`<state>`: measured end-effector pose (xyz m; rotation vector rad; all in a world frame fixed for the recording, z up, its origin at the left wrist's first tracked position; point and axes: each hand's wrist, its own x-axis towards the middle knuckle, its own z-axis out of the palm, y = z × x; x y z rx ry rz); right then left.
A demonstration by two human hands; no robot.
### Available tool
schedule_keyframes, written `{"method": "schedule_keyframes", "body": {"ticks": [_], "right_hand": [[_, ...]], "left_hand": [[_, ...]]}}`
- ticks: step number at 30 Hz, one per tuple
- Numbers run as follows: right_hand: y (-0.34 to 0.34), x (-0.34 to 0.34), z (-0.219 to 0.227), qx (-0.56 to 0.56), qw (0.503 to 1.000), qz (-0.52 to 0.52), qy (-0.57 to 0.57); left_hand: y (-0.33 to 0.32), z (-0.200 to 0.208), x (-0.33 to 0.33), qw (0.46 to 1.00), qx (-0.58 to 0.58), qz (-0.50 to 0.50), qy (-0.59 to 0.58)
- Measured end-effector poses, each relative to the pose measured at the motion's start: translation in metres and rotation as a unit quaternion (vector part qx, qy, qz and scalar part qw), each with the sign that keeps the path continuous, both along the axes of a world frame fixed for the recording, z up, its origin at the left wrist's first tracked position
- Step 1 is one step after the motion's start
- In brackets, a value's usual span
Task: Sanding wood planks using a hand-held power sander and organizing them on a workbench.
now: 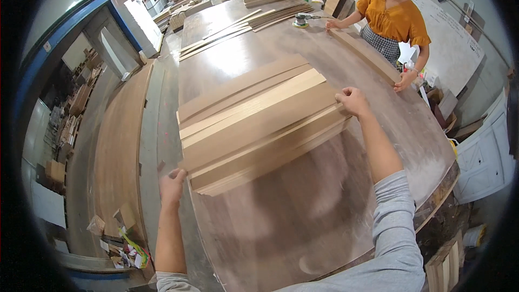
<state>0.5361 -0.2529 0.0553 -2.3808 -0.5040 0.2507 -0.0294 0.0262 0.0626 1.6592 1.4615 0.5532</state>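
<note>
Several flat wooden boards (pixel 259 113) lie side by side and partly stacked on the large brown table, pale and darker brown mixed. My left hand (pixel 172 185) is closed with its fingertips at the left end of a board near the front of the group. At the right end, my right hand (pixel 354 103) pinches a board's corner, its fingers curled. The near boards (pixel 270 154) form a stepped stack, slightly blurred. Which single board each hand grips is partly hidden by the fingers.
Across the table (pixel 281 238), a person in an orange top (pixel 394 16) holds a long board (pixel 365 57) by both ends. A sander (pixel 300 20) sits near loose strips (pixel 243 30) at the far side. A large wooden panel (pixel 119 146) stands left.
</note>
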Motion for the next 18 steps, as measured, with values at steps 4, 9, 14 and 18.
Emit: {"method": "schedule_keyframes", "body": {"ticks": [4,9,14,18], "right_hand": [[-0.002,-0.001,-0.014,-0.044,0.999,-0.007,0.006],[-0.002,0.004,-0.028,-0.016,1.000,0.004,0.007],[-0.003,0.004,-0.041,0.067,0.998,0.003,0.015],[0.004,-0.013,-0.059,0.064,0.992,-0.051,-0.096]], "left_hand": [[-0.008,-0.002,0.004,1.000,-0.002,-0.005,0.003],[-0.015,-0.002,0.006,1.000,-0.005,-0.006,0.010],[-0.022,-0.012,0.008,1.000,0.003,0.004,0.010],[-0.032,-0.033,0.015,0.997,0.022,0.028,-0.075]]}}
